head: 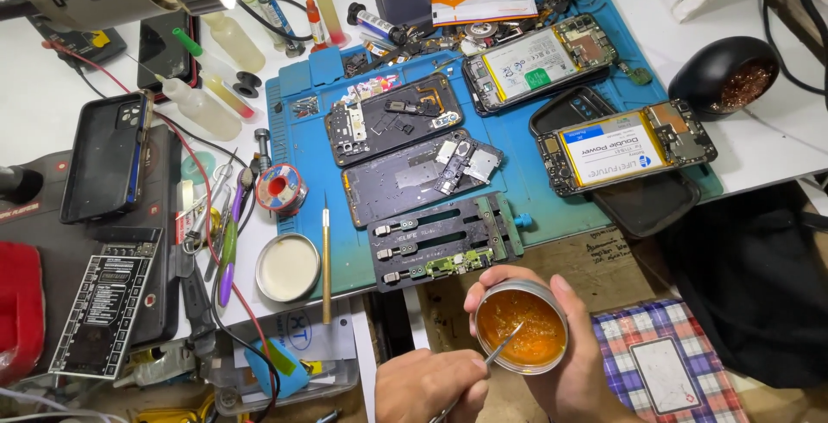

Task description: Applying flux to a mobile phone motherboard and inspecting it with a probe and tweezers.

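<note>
- The right hand (561, 363) cups a small round tin of amber paste (521, 328) at about 5 o'clock in the view, fingers wrapped round its wall — a closed grip on the tin.
- The left hand (427, 384), at 6 o'clock, pinches a thin metal tool (500, 350) whose tip is dipped in the paste; its grip is closed on the tool.
- Just above the tin, at the near edge of the blue mat (297, 143), a dark clamp fixture (444, 240) holds a small green circuit board (453, 263) — already fixed in place, with no paste on it that I can make out.
- So, as I judge it: board mounted, paste being picked up, applying it and any work after that yet to come.
- Further up the mat, toward 12 and 1 o'clock, lie several opened phones (539, 61), their batteries showing.
- A second flat tin of pale paste (287, 268) sits on the surface at 8 o'clock, untouched.
</note>
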